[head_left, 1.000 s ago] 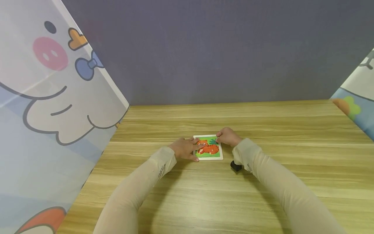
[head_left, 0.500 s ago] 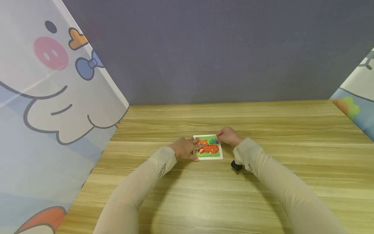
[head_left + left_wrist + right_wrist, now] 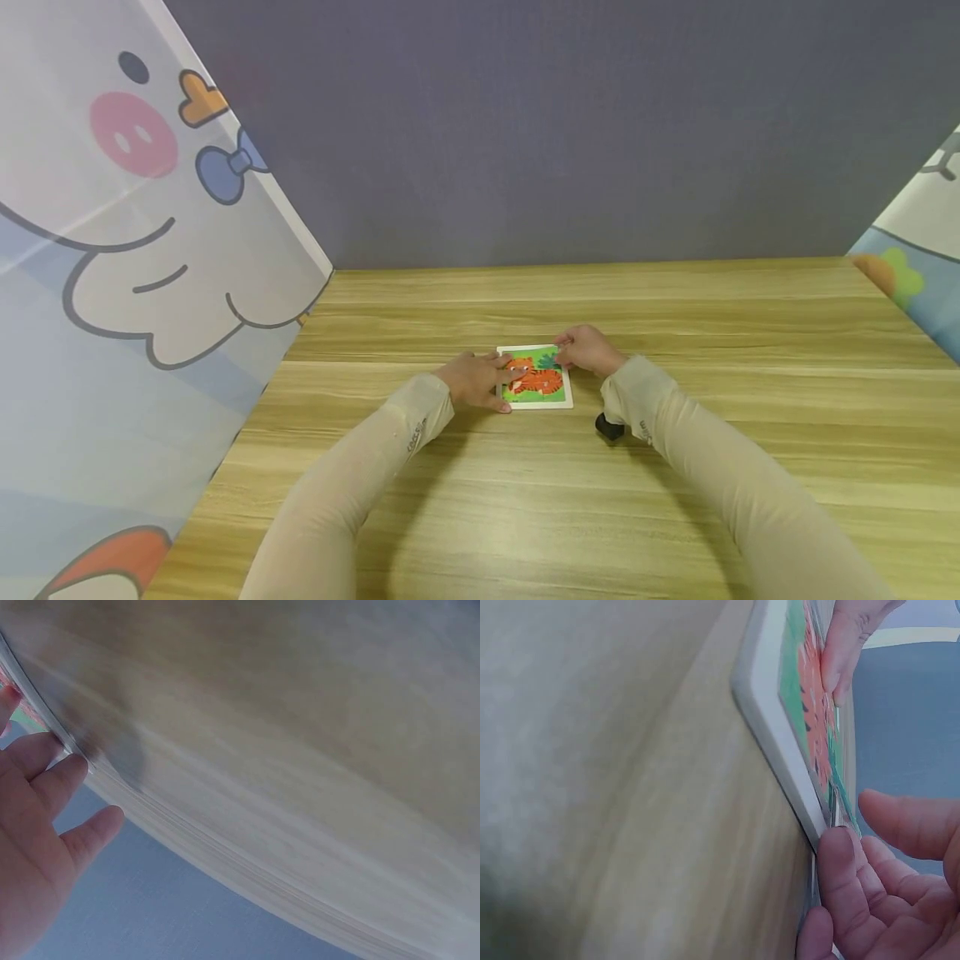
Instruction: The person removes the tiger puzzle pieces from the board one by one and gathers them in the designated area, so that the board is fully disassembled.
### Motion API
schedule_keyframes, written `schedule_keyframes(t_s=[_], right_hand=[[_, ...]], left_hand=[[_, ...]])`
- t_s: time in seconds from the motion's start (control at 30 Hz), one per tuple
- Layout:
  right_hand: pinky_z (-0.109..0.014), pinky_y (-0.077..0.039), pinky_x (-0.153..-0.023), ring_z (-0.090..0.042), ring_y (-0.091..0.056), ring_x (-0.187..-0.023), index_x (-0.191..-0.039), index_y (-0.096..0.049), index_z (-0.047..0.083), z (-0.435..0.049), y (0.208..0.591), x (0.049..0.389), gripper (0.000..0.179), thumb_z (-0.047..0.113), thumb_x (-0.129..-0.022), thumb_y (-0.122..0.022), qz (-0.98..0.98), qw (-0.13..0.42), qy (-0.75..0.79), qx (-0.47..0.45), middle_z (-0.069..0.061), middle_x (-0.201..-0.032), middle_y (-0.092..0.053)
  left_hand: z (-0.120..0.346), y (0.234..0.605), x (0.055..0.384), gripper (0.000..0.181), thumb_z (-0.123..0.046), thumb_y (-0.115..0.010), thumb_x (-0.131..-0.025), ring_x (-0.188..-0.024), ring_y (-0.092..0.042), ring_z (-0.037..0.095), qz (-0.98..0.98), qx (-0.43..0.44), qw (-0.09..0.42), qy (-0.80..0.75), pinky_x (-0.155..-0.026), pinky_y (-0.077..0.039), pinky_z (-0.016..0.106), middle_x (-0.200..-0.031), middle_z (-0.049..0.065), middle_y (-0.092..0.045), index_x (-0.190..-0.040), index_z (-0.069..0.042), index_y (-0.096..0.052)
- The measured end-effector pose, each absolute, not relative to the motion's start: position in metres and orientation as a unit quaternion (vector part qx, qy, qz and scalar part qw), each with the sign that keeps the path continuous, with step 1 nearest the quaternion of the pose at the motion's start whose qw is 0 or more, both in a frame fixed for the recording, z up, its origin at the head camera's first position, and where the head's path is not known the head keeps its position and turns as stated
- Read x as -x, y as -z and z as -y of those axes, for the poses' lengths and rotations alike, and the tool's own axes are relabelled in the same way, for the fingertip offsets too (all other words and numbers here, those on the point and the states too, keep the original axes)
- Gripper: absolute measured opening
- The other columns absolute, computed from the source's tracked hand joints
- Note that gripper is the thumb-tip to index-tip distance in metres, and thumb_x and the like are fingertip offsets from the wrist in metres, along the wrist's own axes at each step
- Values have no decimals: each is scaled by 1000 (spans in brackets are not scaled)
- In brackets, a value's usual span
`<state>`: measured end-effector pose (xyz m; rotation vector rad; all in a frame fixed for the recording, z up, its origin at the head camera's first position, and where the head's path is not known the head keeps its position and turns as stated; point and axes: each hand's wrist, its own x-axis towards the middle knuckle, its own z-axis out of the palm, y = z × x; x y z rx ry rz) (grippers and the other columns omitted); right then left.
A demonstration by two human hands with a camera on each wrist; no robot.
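Observation:
A small jigsaw puzzle [image 3: 537, 396] in a white frame lies flat, showing an orange tiger on green. My left hand [image 3: 468, 381] rests over its left side with spread fingers; in the left wrist view several fingers [image 3: 64, 780] reach its edge. At the far right corner is my right hand [image 3: 590, 350]. The right wrist view shows its curled fingers [image 3: 844, 877] against the frame's edge, holding up a green puzzle piece [image 3: 842, 791] that tilts out of the picture. The right thumb [image 3: 900, 821] stands a little apart from that piece.
The puzzle lies on a wood-grain table [image 3: 510, 508]. A dark grey panel [image 3: 570, 133] stands behind it. Cartoon-printed panels flank the table, one on the left [image 3: 165, 275] and one on the right. A black object [image 3: 610, 428] sits under the right cuff.
The left hand and puzzle keep their places. At the corner the right fingers shift only slightly, and the right cuff with the black object has drifted a touch to the right.

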<state>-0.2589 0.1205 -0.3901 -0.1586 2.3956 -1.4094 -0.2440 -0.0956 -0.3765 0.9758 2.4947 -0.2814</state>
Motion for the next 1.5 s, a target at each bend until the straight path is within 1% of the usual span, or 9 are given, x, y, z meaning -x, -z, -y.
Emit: schedule_keyframes(t_s=[0.23, 0.47, 0.6, 0.77, 0.87, 1.07, 1.27, 1.5], right_hand=[[-30, -52, -67, -15, -58, -70, -123, -51, -17, -121, 391, 259, 38, -8, -87, -57, -848, 175, 497, 50, -14, -84, -61], [-25, -48, -63, -12, -52, -67, -118, -56, -16, -124, 395, 264, 39, -9, -81, -64, -852, 163, 494, 57, -6, -76, -58], [-25, -51, -69, -11, -53, -71, -119, -54, -18, -128, 398, 267, 41, -10, -80, -64, -843, 170, 504, 78, -8, -78, -59], [-29, -54, -77, -12, -59, -74, -123, -49, -20, -130, 399, 267, 44, -12, -81, -62, -828, 182, 521, 95, -18, -86, -61], [-31, -54, -77, -14, -61, -75, -124, -49, -20, -131, 399, 266, 45, -13, -81, -62, -826, 185, 523, 102, -17, -85, -61], [-29, -53, -74, -13, -57, -73, -121, -52, -18, -132, 399, 267, 43, -12, -80, -63, -834, 182, 510, 105, -13, -81, -61], [-26, -52, -70, -11, -55, -70, -117, -55, -17, -132, 399, 267, 40, -13, -79, -63, -834, 177, 514, 97, -4, -75, -59], [-27, -52, -66, -13, -55, -69, -113, -57, -14, -130, 398, 264, 36, -14, -78, -62, -832, 167, 520, 96, -5, -75, -58]], left_hand=[[95, 375, 244, 77, -59, -50, -88, -141, -15, 25, -903, -352, 227, 96, -109, -22, 52, -156, 5, -12, -152, -30, -19], [95, 375, 243, 76, -58, -52, -88, -141, -15, 25, -904, -352, 228, 86, -109, -21, 53, -156, 5, -13, -151, -30, -21], [96, 375, 244, 76, -58, -52, -88, -141, -15, 24, -905, -349, 228, 86, -109, -20, 53, -156, 4, -13, -151, -30, -21], [96, 376, 244, 76, -58, -51, -88, -141, -15, 25, -905, -349, 227, 91, -109, -21, 54, -156, 4, -12, -151, -31, -20], [96, 377, 244, 76, -58, -51, -88, -141, -15, 24, -905, -350, 226, 91, -108, -22, 54, -156, 4, -12, -151, -31, -21], [95, 378, 244, 76, -58, -51, -88, -141, -16, 24, -904, -352, 224, 91, -108, -24, 53, -156, 4, -13, -152, -30, -20], [95, 377, 244, 76, -58, -51, -88, -141, -17, 25, -904, -356, 220, 92, -108, -25, 52, -156, 5, -14, -152, -30, -21], [96, 374, 243, 75, -58, -51, -88, -141, -16, 24, -904, -354, 222, 89, -108, -23, 53, -156, 4, -15, -151, -30, -22]])
